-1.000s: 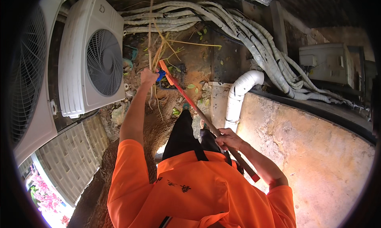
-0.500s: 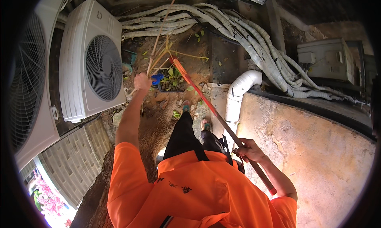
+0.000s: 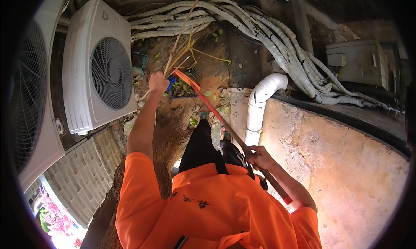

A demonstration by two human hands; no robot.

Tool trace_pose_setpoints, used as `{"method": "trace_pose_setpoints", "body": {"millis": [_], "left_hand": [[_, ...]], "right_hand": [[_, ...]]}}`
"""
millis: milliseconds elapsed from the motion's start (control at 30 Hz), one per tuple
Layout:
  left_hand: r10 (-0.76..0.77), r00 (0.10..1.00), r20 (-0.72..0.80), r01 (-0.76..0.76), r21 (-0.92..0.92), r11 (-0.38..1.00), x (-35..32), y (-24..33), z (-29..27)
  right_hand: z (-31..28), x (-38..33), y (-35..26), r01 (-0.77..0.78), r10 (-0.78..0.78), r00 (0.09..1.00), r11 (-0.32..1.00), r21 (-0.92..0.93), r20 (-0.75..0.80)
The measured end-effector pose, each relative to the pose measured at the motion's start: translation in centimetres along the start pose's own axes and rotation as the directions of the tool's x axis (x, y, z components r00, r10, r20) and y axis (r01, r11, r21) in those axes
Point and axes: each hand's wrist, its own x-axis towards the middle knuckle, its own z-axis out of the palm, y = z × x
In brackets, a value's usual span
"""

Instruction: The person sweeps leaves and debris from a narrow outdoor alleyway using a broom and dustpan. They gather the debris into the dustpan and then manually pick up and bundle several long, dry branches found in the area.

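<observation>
My left hand [image 3: 158, 82] is closed round the lower end of a thin, bare forked branch [image 3: 178, 43]. Its long stem runs up past the white pipes, and several yellowish twigs spread to the right. My right hand [image 3: 260, 157] grips the lower part of a long brown pole [image 3: 234, 134] that slants across in front of my legs. The pole's far part is red, with an orange head [image 3: 185, 79]; its tip meets or overlaps the branch just right of my left hand. A bright blue object [image 3: 171, 82] shows beside that hand, partly hidden.
Leaves lie in a dark tray [image 3: 184, 91] on the earth. Left stand white air-conditioner units [image 3: 97, 67]. Wrapped white pipes [image 3: 277, 49] cross the back. A white drainpipe [image 3: 260, 104] bends down beside a low concrete wall [image 3: 329, 158]. A grey box [image 3: 357, 65] stands far right.
The pole's head has moved left and slightly down towards my left hand. My right hand has shifted left and up. The branch has tipped rightward, and my left hand has risen slightly.
</observation>
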Motion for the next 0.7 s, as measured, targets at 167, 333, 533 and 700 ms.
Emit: {"method": "trace_pose_setpoints", "body": {"millis": [167,333,533,700], "left_hand": [[-0.087,0.990,0.112,0.098,-0.097,0.990,-0.5,-2.2,0.3],[-0.098,0.991,0.089,0.107,-0.104,0.989,-0.6,-2.3,-0.2],[-0.113,0.985,0.133,0.131,-0.128,0.983,-0.2,-2.3,0.7],[-0.122,0.980,0.158,0.142,-0.124,0.982,0.4,-2.6,0.8]], "right_hand": [[-2.1,-5.9,0.5,-0.021,0.024,0.999,0.992,0.124,-0.024],[-2.0,-5.0,-2.1,-0.103,0.160,0.981,0.911,0.400,-0.111],[-0.3,0.4,-3.0,-0.100,0.126,0.992,0.872,0.480,-0.022],[-3.1,-3.0,-2.1,0.013,-0.012,1.000,0.956,0.294,-0.004]]}}
